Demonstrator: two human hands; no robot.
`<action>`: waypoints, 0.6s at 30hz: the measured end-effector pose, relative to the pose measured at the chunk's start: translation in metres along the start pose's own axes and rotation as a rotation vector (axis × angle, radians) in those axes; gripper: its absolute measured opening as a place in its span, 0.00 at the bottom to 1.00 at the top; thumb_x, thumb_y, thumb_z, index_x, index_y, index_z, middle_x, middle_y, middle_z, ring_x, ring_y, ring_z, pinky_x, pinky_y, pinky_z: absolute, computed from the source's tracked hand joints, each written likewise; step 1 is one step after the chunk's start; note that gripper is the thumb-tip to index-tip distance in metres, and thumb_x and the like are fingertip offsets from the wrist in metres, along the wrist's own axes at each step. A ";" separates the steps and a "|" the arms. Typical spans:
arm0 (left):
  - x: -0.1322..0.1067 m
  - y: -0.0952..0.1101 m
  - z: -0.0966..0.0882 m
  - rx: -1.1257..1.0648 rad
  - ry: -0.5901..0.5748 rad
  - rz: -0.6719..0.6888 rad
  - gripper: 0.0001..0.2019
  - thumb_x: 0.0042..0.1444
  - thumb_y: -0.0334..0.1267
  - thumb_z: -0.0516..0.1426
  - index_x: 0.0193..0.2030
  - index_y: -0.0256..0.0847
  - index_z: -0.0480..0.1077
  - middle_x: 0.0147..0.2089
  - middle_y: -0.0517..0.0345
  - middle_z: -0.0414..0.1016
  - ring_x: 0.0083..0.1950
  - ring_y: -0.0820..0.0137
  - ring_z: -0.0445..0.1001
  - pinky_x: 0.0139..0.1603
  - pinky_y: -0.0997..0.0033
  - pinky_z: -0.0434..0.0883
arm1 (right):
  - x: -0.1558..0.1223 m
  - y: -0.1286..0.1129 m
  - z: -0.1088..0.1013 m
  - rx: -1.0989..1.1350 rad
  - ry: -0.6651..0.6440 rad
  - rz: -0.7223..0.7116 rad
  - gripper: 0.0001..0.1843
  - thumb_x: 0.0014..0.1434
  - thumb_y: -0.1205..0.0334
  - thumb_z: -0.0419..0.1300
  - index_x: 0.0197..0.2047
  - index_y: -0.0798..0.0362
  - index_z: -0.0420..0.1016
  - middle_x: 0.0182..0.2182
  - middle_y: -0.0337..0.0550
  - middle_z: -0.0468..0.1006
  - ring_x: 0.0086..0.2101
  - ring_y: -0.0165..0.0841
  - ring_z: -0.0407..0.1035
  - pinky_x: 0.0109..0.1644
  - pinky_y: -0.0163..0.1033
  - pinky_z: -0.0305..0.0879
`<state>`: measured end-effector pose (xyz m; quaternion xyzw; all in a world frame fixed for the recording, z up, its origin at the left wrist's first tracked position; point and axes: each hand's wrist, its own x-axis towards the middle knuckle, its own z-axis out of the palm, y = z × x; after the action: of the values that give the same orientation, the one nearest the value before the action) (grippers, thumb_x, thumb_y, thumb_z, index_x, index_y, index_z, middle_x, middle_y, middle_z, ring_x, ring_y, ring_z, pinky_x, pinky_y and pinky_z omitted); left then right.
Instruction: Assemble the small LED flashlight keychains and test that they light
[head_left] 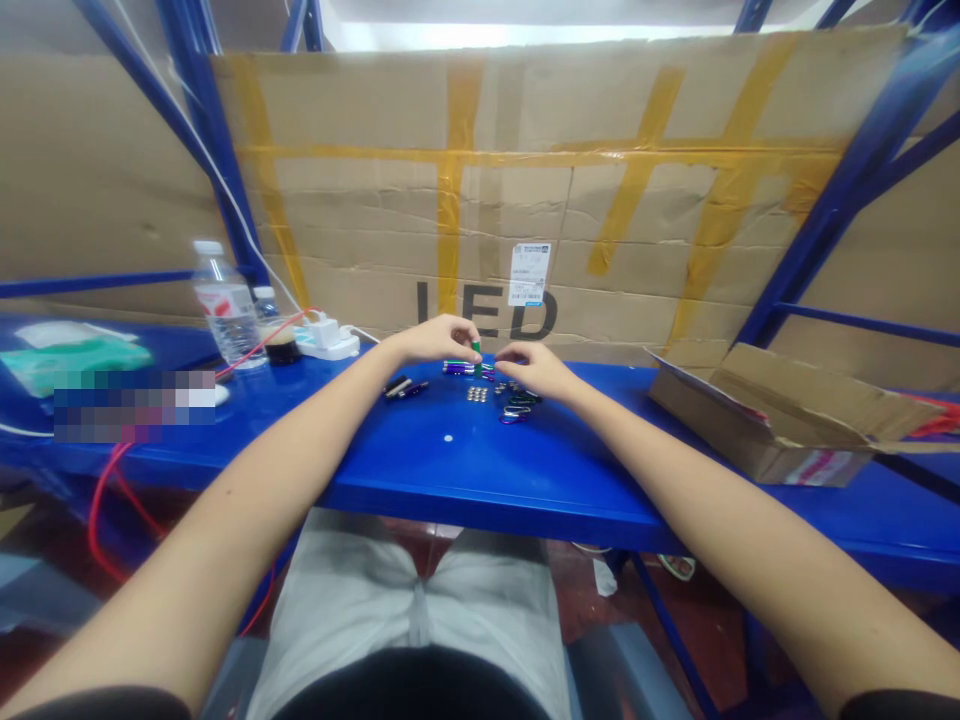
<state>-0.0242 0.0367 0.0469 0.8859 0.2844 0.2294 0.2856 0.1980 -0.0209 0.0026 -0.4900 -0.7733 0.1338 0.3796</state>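
In the head view, the left hand (444,340) pinches a small green cylinder (477,352) between thumb and fingers, holding it upright above the far part of the blue table (420,465). The right hand (531,364) is just beside it, fingers bent and bunched narrowly; whether they grip anything cannot be told. Purple and blue cylinders (455,368) lie side by side under the left hand. Nearer the person are a neat block of small silver discs (477,394) and, to its right, a loose group of coloured carabiner clips (516,412). Dark cylinders (412,390) lie left of the discs, and one white disc (448,438) sits alone closer to the table's front edge. An open cardboard box (780,440) stands well to the right; a clear plastic bottle (227,310) and a white power strip (330,343) stand to the left. Behind rises a taped cardboard panel (360,220) printed "LED".
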 end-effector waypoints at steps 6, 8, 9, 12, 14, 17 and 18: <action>0.006 0.005 0.017 -0.102 0.047 0.114 0.11 0.49 0.40 0.65 0.33 0.34 0.75 0.32 0.57 0.76 0.34 0.74 0.70 0.38 0.71 0.66 | -0.005 -0.013 0.009 0.210 -0.073 -0.020 0.10 0.58 0.59 0.65 0.37 0.59 0.81 0.32 0.45 0.83 0.32 0.34 0.73 0.37 0.39 0.66; 0.007 0.004 0.019 -0.096 0.040 0.118 0.11 0.50 0.41 0.65 0.33 0.34 0.76 0.31 0.57 0.76 0.33 0.74 0.70 0.38 0.71 0.66 | -0.006 -0.014 0.011 0.257 -0.066 0.018 0.10 0.58 0.59 0.64 0.33 0.58 0.80 0.30 0.46 0.83 0.30 0.34 0.73 0.36 0.39 0.66; 0.007 0.004 0.018 -0.069 0.036 0.114 0.12 0.50 0.42 0.64 0.34 0.34 0.76 0.31 0.56 0.76 0.33 0.74 0.70 0.38 0.71 0.66 | -0.006 -0.015 0.011 0.278 -0.059 0.034 0.09 0.58 0.60 0.64 0.32 0.58 0.80 0.30 0.47 0.83 0.30 0.34 0.73 0.37 0.38 0.66; 0.004 0.001 0.004 0.133 0.010 0.043 0.16 0.54 0.48 0.62 0.35 0.34 0.78 0.32 0.55 0.77 0.34 0.71 0.71 0.38 0.70 0.66 | -0.005 -0.018 0.012 0.304 -0.014 0.094 0.06 0.58 0.65 0.63 0.30 0.57 0.77 0.28 0.46 0.82 0.29 0.33 0.73 0.35 0.37 0.67; -0.002 -0.004 -0.012 0.308 0.009 -0.051 0.17 0.54 0.50 0.61 0.35 0.35 0.77 0.33 0.54 0.78 0.36 0.69 0.72 0.39 0.70 0.67 | -0.004 -0.020 0.011 0.291 0.026 0.149 0.06 0.58 0.67 0.62 0.29 0.57 0.75 0.26 0.45 0.81 0.27 0.32 0.72 0.33 0.36 0.66; -0.016 -0.015 -0.038 0.491 -0.154 -0.362 0.21 0.44 0.47 0.67 0.43 0.39 0.77 0.41 0.51 0.80 0.41 0.64 0.76 0.41 0.70 0.70 | -0.003 -0.020 0.010 0.277 0.036 0.185 0.07 0.59 0.70 0.60 0.28 0.57 0.73 0.25 0.44 0.79 0.27 0.31 0.72 0.31 0.34 0.65; -0.021 -0.019 -0.045 0.496 -0.231 -0.522 0.25 0.41 0.46 0.68 0.47 0.41 0.76 0.42 0.50 0.80 0.42 0.62 0.76 0.41 0.69 0.72 | -0.003 -0.019 0.010 0.275 0.028 0.186 0.07 0.58 0.71 0.59 0.28 0.57 0.73 0.25 0.43 0.78 0.27 0.30 0.72 0.31 0.34 0.66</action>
<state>-0.0721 0.0535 0.0623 0.8458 0.5136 -0.0284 0.1415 0.1790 -0.0310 0.0050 -0.5047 -0.6936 0.2659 0.4398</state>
